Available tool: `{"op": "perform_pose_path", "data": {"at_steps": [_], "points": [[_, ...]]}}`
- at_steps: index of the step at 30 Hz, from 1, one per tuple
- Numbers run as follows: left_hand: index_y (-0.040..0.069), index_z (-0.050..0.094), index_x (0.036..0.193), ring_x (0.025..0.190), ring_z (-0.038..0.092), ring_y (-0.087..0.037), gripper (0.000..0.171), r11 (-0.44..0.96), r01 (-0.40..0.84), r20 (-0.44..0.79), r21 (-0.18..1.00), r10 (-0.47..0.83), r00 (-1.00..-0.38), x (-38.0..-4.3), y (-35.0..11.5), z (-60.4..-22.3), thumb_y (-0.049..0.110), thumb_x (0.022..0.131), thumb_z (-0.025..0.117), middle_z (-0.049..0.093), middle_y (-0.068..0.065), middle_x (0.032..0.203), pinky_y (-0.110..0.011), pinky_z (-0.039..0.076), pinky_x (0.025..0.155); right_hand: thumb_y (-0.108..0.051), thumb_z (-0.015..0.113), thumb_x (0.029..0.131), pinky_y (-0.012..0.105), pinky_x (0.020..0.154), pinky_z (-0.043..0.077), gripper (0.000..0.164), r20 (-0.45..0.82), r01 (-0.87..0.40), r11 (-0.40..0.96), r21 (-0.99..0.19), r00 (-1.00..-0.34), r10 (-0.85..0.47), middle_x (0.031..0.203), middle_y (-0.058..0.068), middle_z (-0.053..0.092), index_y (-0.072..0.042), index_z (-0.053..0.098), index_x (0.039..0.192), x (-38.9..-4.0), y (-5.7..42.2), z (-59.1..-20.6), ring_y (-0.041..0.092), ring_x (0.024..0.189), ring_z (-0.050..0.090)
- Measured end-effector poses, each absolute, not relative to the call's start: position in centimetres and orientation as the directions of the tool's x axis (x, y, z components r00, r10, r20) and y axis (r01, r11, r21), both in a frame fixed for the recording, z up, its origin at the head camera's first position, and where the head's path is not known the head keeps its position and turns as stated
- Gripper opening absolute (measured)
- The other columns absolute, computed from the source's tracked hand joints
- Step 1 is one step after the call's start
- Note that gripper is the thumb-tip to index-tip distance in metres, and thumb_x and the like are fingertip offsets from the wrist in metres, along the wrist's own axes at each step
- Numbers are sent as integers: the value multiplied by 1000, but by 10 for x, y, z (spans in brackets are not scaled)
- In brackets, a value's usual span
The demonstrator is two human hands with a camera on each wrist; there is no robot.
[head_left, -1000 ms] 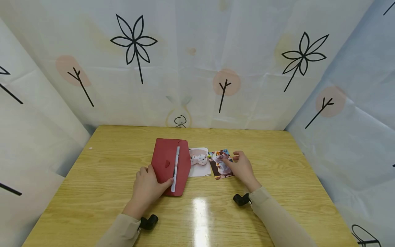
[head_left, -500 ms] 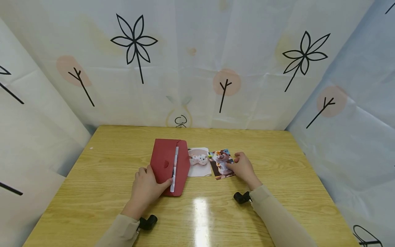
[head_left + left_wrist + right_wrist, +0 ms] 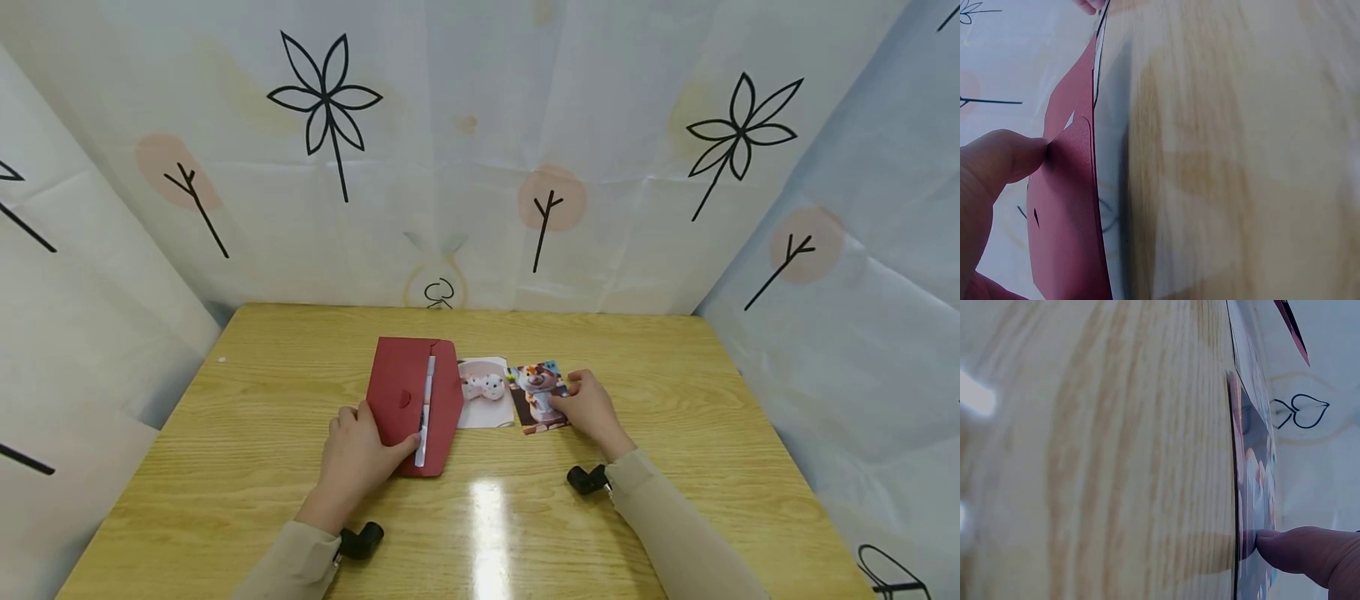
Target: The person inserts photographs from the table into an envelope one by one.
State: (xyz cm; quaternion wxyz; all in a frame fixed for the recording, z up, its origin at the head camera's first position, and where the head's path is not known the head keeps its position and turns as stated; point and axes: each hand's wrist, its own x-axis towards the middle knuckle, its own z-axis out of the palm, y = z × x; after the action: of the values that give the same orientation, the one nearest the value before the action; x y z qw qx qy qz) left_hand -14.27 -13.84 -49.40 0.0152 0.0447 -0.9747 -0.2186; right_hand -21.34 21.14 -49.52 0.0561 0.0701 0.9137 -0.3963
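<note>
Fingers of the left hand [image 3: 358,450] grip the near left edge of a red envelope [image 3: 393,383], the thumb pressed on its face by the slit. It's stiff, matte card with straight edges and a pointed flap, and a thin pale slip [image 3: 423,433] shows in the opening right at the thumb tip. At the right hand [image 3: 596,412], the thumb touches a glossy, colourful photo card [image 3: 534,396], the fingers bent at its right edge; from where I stand I can't tell whether they hold it from below. Between the two hands lies a pale photo [image 3: 487,392], its left end hidden behind the flap, its right edge just beside the card. Smooth, grained wooden table [image 3: 217,500] gives broad room outside both hands and between the forearms, where a streak of light shines. Beyond the fingertips it narrows to a straight far edge against creased white cloth [image 3: 637,250] printed with line-drawn plants.
</note>
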Motion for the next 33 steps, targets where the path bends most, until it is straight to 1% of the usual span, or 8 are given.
{"op": "perform_pose_path", "data": {"at_steps": [13,16,18,21,23,27,29,33], "points": [[-14,40,132,98,45,-38,102,902,-76,19,426,-93,-996,-143,-136,-495,61,72,74,46,-27,111,-48,47,73,-22,71,88,43,78,47,59,-168,178,669,-722,-983,81,115,21,56,3,45,134,-213,212,-497,30,99,56],[-14,40,131,97,45,-38,102,902,-72,23,426,-90,-996,-143,-136,-495,61,72,74,47,-27,110,-48,47,72,-22,71,87,42,77,48,57,-163,171,674,-718,-984,77,115,20,56,3,47,133,-212,212,-496,30,97,56],[-15,40,131,96,46,-38,101,902,-69,25,426,-88,-996,-142,-136,-495,61,72,74,47,-27,110,-48,47,72,-22,72,87,40,73,48,55,-164,172,675,-717,-983,77,111,19,55,3,48,130,-212,212,-495,28,91,56],[-15,40,131,96,46,-38,102,902,-67,26,427,-86,-996,-142,-137,-495,62,72,73,47,-27,110,-48,47,72,-20,72,87,35,64,49,49,-170,181,661,-728,-982,81,104,16,53,3,50,125,-212,212,-495,23,78,56],[-15,40,131,96,46,-38,102,902,-66,27,427,-86,-996,-142,-137,-496,62,72,73,47,-28,110,-48,47,72,-17,70,88,33,60,50,43,-174,186,637,-748,-981,83,100,16,52,3,51,121,-211,213,-495,22,74,55],[-15,40,131,97,46,-39,102,901,-65,30,429,-86,-996,-141,-137,-496,62,72,73,47,-28,110,-48,47,72,-15,65,91,32,62,49,32,-168,181,624,-760,-983,80,99,16,53,3,53,115,-211,218,-494,23,79,55],[-15,40,131,97,46,-38,102,900,-65,34,431,-88,-996,-141,-138,-495,62,72,73,47,-27,110,-48,46,73,-16,63,93,32,65,47,29,-161,171,636,-753,-984,74,99,16,55,3,54,113,-212,221,-493,24,82,54],[-15,40,131,97,46,-38,102,899,-66,37,433,-91,-995,-141,-138,-495,61,72,73,47,-27,110,-48,46,74,-15,60,94,31,63,45,25,-168,172,615,-770,-984,64,94,15,56,4,55,110,-214,226,-491,22,78,54]]}}
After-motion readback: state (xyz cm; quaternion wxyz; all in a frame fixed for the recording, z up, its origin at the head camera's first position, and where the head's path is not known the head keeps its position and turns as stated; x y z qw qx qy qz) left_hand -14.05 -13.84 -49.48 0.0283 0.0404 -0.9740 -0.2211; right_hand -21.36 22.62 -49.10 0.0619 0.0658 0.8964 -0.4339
